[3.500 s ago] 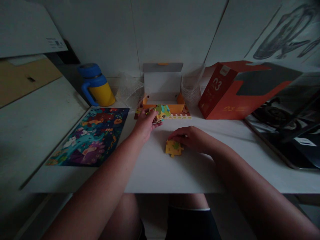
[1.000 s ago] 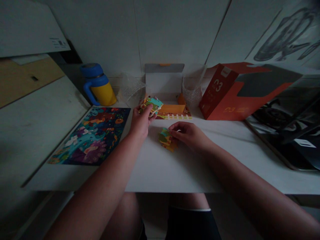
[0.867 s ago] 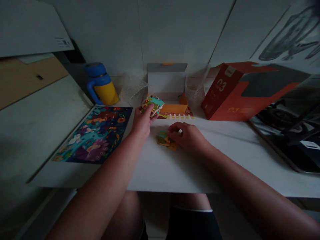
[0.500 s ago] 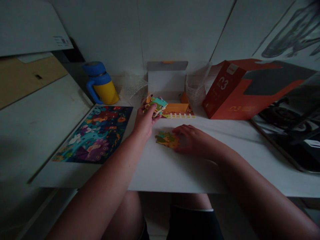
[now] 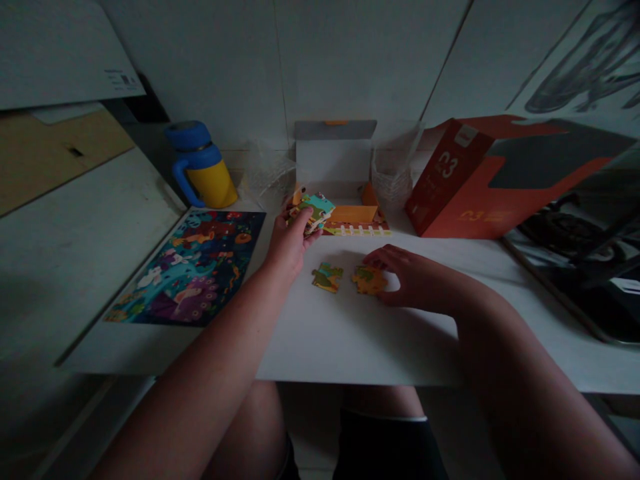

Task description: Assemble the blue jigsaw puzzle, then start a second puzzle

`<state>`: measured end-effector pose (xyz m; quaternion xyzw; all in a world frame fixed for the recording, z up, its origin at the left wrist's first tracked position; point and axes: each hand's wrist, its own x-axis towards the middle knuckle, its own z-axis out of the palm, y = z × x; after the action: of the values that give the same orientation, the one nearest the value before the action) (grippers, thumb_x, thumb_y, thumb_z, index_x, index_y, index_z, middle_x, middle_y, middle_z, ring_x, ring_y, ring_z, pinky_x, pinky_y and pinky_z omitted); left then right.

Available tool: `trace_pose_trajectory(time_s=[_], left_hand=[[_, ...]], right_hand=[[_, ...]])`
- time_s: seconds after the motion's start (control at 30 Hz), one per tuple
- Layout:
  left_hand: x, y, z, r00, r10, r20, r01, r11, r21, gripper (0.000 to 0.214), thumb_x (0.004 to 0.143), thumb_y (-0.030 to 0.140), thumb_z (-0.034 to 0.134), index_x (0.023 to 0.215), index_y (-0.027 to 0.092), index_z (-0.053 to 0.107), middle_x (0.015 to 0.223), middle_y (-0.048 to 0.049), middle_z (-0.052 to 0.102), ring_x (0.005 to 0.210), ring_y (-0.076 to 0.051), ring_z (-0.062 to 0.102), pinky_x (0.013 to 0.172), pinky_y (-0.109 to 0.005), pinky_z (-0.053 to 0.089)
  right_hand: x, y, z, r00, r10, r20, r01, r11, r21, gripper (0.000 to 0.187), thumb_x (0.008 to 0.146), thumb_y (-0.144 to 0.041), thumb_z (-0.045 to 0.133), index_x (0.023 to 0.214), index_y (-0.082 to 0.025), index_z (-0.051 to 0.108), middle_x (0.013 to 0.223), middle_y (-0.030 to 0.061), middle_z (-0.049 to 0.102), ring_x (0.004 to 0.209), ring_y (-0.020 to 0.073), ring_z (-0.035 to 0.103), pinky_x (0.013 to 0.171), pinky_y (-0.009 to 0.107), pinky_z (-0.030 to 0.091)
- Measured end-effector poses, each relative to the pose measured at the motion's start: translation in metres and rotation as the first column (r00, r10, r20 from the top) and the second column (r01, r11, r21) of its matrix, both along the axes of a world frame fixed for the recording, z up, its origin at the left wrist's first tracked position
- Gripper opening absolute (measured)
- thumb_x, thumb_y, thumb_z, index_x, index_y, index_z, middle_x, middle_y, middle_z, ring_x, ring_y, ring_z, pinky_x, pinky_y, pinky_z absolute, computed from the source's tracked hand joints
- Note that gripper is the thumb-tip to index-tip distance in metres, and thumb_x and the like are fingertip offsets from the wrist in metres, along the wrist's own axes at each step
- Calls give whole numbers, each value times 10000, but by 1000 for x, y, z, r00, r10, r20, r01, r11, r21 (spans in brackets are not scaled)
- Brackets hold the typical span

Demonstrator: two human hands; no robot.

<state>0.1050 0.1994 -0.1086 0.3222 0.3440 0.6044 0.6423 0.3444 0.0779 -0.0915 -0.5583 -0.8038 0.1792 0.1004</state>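
In the head view, my left hand (image 5: 295,233) is closed around a stack of jigsaw puzzle pieces (image 5: 316,208), held above the table in front of the open box. My right hand (image 5: 407,277) is curved over the right side of an orange and green puzzle piece (image 5: 367,280) lying on the white table, thumb on the near edge and fingers at the far edge. A second puzzle piece (image 5: 327,277), green and brown, lies flat to its left, with a gap between the two.
A colourful picture sheet (image 5: 200,260) lies at the left, with a blue and yellow jug (image 5: 210,177) behind it. The open box (image 5: 350,213) stands at the back between clear plastic wrapping (image 5: 267,173) and a clear container (image 5: 393,183). An orange box (image 5: 450,193) is at the right.
My right hand has moved right, and the orange and green piece with it, away from the other piece. My left hand with its stack has stayed put.
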Motion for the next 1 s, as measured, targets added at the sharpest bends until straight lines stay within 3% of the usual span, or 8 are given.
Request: trace_pose_trajectory(time_s=[0.3, 0.57, 1.0], left_hand=[[1, 1, -2, 1000, -10, -17, 10, 1000, 4, 323, 836, 256, 868, 1058, 219, 637, 1020, -50, 757, 877, -169, 729, 752, -299, 631], [2, 0, -1, 1000, -7, -10, 7, 1000, 1, 391, 790, 267, 905, 1063, 234, 626, 1041, -40, 754, 883, -173, 740, 751, -296, 623], [2, 0, -1, 999, -16, -50, 16, 1000, -13, 353, 827, 258, 871, 1079, 232, 625, 1054, -47, 762, 901, -172, 738, 757, -290, 606]], right_hand=[[-21, -6, -1, 995, 77, -68, -75, 997, 29, 569, 834, -217, 761, 1383, -261, 618, 1341, 110, 652, 1172, 276, 692, 1069, 440, 559], [-32, -9, 2, 998, 63, 2, -63, 997, -39, 604, 896, -267, 755, 1489, -278, 638, 1362, 133, 640, 1125, 284, 706, 1075, 450, 554], [-43, -17, -5, 999, 27, -24, -26, 999, 39, 494, 885, -366, 770, 1368, -267, 734, 1272, 148, 698, 961, 326, 740, 945, 486, 597]])
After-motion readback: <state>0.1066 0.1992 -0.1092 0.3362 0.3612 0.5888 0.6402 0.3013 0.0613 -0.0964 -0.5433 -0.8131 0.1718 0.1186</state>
